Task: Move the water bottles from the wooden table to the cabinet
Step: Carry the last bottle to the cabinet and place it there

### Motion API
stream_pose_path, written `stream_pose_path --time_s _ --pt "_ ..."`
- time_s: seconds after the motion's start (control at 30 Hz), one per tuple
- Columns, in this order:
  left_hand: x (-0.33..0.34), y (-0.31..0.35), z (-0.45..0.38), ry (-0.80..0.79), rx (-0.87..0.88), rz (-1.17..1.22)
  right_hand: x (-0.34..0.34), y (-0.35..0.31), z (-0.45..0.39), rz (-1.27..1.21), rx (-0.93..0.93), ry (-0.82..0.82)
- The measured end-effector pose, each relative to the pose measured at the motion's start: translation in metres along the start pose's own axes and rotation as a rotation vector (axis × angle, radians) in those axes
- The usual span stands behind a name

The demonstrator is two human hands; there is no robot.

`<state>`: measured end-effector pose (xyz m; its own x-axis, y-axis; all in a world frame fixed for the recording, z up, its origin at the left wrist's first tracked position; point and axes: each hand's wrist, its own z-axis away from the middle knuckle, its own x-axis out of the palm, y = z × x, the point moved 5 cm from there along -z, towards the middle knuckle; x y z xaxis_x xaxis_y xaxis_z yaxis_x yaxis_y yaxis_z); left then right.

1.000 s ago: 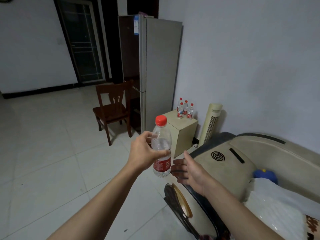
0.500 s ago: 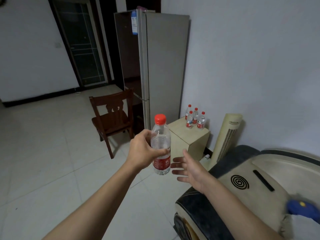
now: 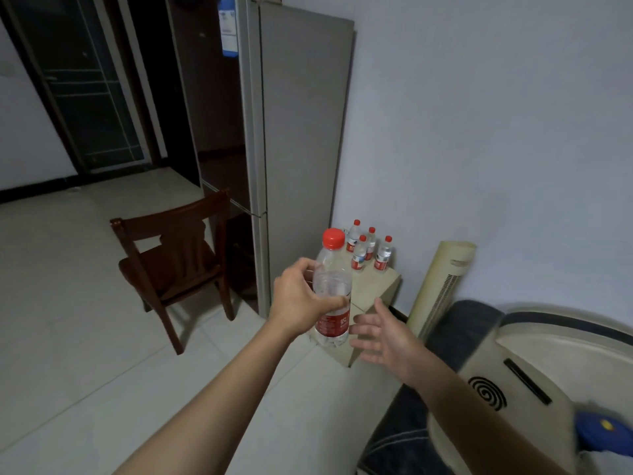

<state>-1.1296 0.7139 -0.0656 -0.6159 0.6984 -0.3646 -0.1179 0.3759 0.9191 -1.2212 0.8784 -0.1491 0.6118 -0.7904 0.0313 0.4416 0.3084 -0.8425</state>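
Note:
My left hand [image 3: 298,299] grips a clear water bottle [image 3: 332,269] with a red cap and red label, upright in the air in front of a small beige cabinet [image 3: 383,286]. Several similar bottles [image 3: 370,250] stand together on the cabinet's top near the wall. Just right of the held bottle, my right hand [image 3: 387,334] hovers with fingers spread, holding nothing. The wooden table is out of view.
A tall grey fridge [image 3: 301,138] stands left of the cabinet, with a dark wooden chair [image 3: 178,262] in front of it. A cream tower fan [image 3: 442,286] leans by the wall. A cushioned massage chair [image 3: 513,389] fills the lower right. The floor is pale tile.
The view has closed in on the cabinet and fridge, which look larger now. My left hand still carries the bottle upright, and my right hand stays open beside it.

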Motion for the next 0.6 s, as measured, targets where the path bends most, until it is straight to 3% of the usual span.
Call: stream_pose_path --time_s 0.3,0.6 --pt "0.01 -0.034 -0.123 -0.15 0.003 0.037 0.013 -0.045 -0.094 -0.058 0.069 0.135" --pt "0.076 -0.053 -0.269 -0.264 0.014 -0.026 -0.031 -0.089 -0.227 -0.226 0.063 0.17"
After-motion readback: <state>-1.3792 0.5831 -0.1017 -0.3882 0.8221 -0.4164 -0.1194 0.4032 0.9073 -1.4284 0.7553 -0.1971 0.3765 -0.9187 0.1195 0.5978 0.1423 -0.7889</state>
